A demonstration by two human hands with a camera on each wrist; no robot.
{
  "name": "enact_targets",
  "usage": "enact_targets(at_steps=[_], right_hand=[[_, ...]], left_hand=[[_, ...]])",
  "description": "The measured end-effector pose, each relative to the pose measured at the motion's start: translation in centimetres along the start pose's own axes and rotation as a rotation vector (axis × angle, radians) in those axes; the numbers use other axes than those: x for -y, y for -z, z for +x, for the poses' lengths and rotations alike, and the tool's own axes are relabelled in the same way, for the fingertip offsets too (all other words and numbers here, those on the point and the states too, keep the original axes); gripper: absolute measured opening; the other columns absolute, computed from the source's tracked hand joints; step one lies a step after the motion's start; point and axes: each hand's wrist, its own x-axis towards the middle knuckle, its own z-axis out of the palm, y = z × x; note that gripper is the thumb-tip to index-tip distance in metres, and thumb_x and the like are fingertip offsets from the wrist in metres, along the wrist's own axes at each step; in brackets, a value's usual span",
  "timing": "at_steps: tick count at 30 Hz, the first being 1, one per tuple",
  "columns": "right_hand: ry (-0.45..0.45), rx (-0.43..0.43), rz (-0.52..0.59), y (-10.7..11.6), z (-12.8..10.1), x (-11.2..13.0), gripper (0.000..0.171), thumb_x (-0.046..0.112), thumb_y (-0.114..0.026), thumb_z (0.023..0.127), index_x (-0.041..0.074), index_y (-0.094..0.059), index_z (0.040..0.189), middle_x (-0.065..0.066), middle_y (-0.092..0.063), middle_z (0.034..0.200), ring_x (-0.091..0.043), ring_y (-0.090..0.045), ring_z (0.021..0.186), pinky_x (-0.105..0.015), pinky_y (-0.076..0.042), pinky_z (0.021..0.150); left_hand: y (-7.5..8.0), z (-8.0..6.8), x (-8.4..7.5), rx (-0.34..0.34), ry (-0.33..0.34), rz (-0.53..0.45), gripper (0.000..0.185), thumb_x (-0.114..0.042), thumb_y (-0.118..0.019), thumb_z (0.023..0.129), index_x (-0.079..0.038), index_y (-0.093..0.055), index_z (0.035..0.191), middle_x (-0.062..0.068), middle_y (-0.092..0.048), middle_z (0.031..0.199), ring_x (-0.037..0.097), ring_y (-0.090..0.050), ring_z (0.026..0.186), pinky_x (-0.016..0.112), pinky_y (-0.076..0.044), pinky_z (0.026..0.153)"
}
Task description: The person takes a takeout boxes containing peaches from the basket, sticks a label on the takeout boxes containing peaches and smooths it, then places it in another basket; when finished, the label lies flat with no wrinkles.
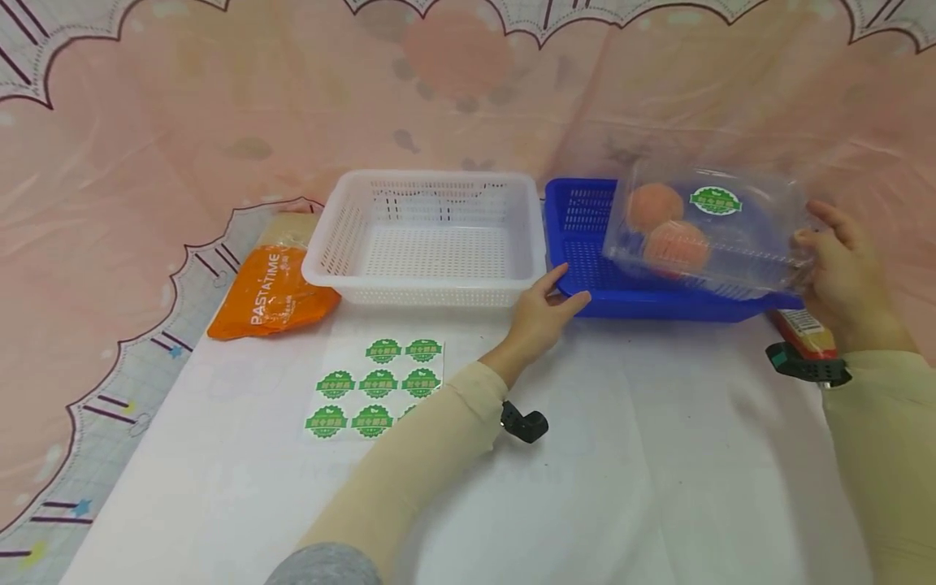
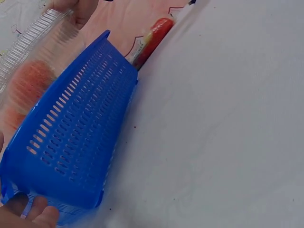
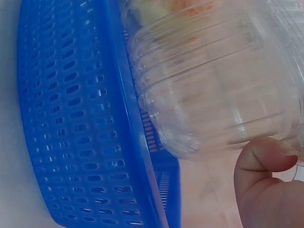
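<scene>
My right hand [image 1: 808,227] grips the right end of a clear plastic clamshell box [image 1: 738,236], tilted in the air over the blue basket [image 1: 578,219]. Inside it lie two peaches [image 1: 654,207], and a green round sticker [image 1: 715,201] is on its lid. In the right wrist view my thumb [image 3: 266,180] presses the ribbed box [image 3: 213,85] above the basket wall [image 3: 71,118]. My left hand [image 1: 570,286] pinches the basket's front left corner, thumb on the rim. The left wrist view shows those fingers [image 2: 28,213] at the basket's [image 2: 76,137] corner.
A white basket [image 1: 431,236] stands left of the blue one, touching it. An orange PASTATIME packet [image 1: 270,292] lies further left. A sheet of green stickers [image 1: 376,386] lies on the white cloth near my left forearm. A red packet [image 1: 804,329] lies right of the blue basket.
</scene>
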Motion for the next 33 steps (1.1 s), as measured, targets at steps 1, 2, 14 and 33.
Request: enact_targets(at_steps=[1,2,14,33], right_hand=[[0.000,-0.003,0.000,0.0,0.1,0.0,0.035,-0.004,-0.046,0.102,0.012,-0.043,0.133,-0.003,-0.055,0.073,-0.013,-0.047,0.050,-0.023,-0.040,0.041],[0.001,-0.010,-0.003,0.0,0.2,-0.1,0.035,-0.004,-0.046,0.102,0.011,-0.044,0.132,-0.003,-0.056,0.073,-0.013,-0.048,0.051,-0.023,-0.039,0.041],[0.005,-0.018,0.085,-0.1,1.8,-0.5,0.031,-0.009,-0.047,0.099,0.008,-0.047,0.126,-0.006,-0.059,0.070,-0.014,-0.049,0.043,-0.022,-0.041,0.037],[-0.140,-0.042,-0.264,1.4,2.7,-2.2,0.030,0.009,-0.059,0.100,0.021,-0.056,0.128,0.005,-0.060,0.082,-0.008,-0.052,0.056,-0.020,-0.044,0.047]], left_hand=[[-0.1,0.0,0.1,-0.003,-0.003,-0.017,0.063,-0.029,-0.072,0.095,-0.018,-0.046,0.152,0.010,-0.054,0.144,0.016,-0.061,0.111,0.027,-0.055,0.082],[-0.2,0.1,0.1,-0.007,-0.009,-0.034,0.063,-0.028,-0.071,0.095,-0.018,-0.046,0.152,0.012,-0.054,0.144,0.017,-0.062,0.111,0.027,-0.055,0.082],[-0.8,0.6,0.0,-0.070,-0.020,-0.014,0.064,-0.029,-0.072,0.094,-0.019,-0.046,0.152,0.009,-0.052,0.146,0.015,-0.061,0.110,0.025,-0.054,0.081],[-0.8,0.5,-0.2,-0.056,0.014,0.020,0.065,-0.030,-0.071,0.095,-0.020,-0.044,0.153,0.006,-0.049,0.148,0.018,-0.058,0.119,0.026,-0.053,0.088]])
